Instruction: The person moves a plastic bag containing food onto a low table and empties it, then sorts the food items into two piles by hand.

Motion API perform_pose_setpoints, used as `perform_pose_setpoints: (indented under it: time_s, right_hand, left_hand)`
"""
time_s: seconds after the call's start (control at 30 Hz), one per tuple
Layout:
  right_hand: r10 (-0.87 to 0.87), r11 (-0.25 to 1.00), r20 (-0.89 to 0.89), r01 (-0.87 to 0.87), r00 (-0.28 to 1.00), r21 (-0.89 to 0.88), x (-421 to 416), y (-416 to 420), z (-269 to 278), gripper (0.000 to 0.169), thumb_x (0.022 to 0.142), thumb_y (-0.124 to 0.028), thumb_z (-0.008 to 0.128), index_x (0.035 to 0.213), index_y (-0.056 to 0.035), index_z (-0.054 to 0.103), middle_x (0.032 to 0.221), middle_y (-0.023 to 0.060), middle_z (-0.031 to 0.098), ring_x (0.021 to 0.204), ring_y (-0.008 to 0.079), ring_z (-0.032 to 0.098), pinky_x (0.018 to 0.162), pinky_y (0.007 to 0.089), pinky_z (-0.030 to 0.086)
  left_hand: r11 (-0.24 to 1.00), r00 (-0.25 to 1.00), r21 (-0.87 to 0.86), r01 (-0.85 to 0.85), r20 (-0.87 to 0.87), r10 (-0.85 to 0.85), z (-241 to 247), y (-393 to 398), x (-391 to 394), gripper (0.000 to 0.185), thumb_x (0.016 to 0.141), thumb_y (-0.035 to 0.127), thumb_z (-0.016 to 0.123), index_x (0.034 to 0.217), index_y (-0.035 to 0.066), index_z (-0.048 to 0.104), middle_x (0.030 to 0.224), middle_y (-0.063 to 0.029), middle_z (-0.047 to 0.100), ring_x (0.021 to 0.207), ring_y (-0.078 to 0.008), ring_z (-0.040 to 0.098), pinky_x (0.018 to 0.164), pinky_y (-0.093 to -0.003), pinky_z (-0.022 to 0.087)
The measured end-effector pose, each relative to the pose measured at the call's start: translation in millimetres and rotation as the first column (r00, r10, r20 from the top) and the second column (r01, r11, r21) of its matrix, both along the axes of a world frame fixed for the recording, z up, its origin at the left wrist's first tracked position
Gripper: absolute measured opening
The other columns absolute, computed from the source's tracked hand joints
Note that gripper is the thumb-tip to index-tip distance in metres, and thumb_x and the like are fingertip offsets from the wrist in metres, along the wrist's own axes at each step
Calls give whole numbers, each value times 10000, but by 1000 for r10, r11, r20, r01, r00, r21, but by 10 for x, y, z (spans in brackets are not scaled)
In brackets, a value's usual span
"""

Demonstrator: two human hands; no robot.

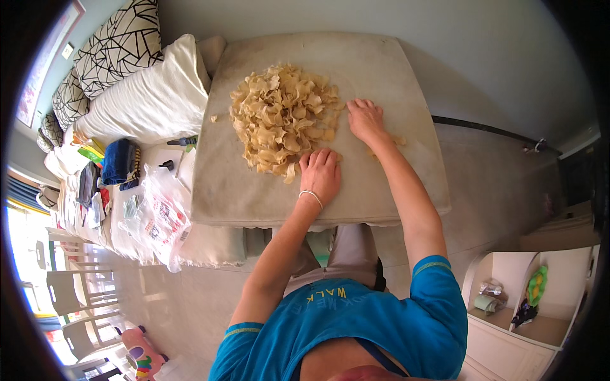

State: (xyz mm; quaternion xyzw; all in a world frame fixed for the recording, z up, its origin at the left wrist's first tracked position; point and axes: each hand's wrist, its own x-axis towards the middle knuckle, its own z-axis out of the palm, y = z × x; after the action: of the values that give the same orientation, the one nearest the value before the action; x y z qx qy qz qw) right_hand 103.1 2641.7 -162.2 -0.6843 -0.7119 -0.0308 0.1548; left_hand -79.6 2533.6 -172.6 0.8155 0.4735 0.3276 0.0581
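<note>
A heap of thin, curled, pale-yellow dried slices [281,119] lies on a beige fabric-covered top [248,205]. At the heap's near right edge rests my left hand [320,176], a pale bangle on its wrist, fingers bent down beside the slices. A bit of slice shows by its fingertips; whether it is gripped is hidden. My right hand [366,120] is right of the heap, fingers curled towards the cloth. What lies under those fingers cannot be seen. Loose slices [398,140] lie by my right forearm, and a single slice [213,118] sits apart at the left.
Left of the top stands a sofa with patterned cushions [121,50], a rolled navy cloth [116,161] and a clear plastic bag [159,214]. White chairs [66,290] and a pink ride-on toy [141,350] are lower left. A white shelf unit [514,338] stands lower right.
</note>
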Motion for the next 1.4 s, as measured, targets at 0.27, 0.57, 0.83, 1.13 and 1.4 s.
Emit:
perform_pose_setpoints:
  time_s: [0.27,0.57,0.83,1.13,1.4]
  right_hand:
    - [-14,997,122,23,992,-75,277,-181,122,158,842,-158,558,913,-84,678,1100,66,620,1090,263,516,945,500,344]
    - [254,953,73,-263,964,150,90,-946,125,137,814,-131,627,938,-77,651,1019,63,616,1073,247,529,968,509,326]
    - [157,984,141,-167,977,63,477,-1083,53,225,825,-72,602,1046,-46,638,1147,84,593,1172,249,496,1026,519,292]
    - [138,944,-26,-124,990,305,175,-1623,-132,255,788,-93,623,1036,-35,622,1149,104,578,1204,284,467,1027,485,300]
    - [63,929,-88,-26,994,369,172,-1600,-120,208,784,-133,636,965,-30,634,1110,115,602,1201,281,472,1030,489,293]
  left_hand:
    - [999,1000,-46,-2,5,3,17,-25,-24,323,814,156,571,1119,47,566,1214,-118,545,1165,-282,484,1034,-485,298]
    - [1000,1000,-1,-9,-5,9,-9,-6,-8,327,807,163,578,1116,55,571,1207,-116,560,1151,-284,498,1026,-475,307]
    - [997,999,65,29,12,-30,-29,2,13,392,789,118,585,1174,46,575,1178,-128,580,1136,-304,510,1009,-469,342]
    - [998,997,30,47,59,-49,-62,4,6,392,807,92,571,1190,10,547,1237,-186,533,1164,-366,478,1004,-462,376]
    - [999,999,28,43,11,-43,-99,-9,-10,375,821,82,565,1190,11,554,1274,-195,510,1183,-377,460,1016,-459,372]
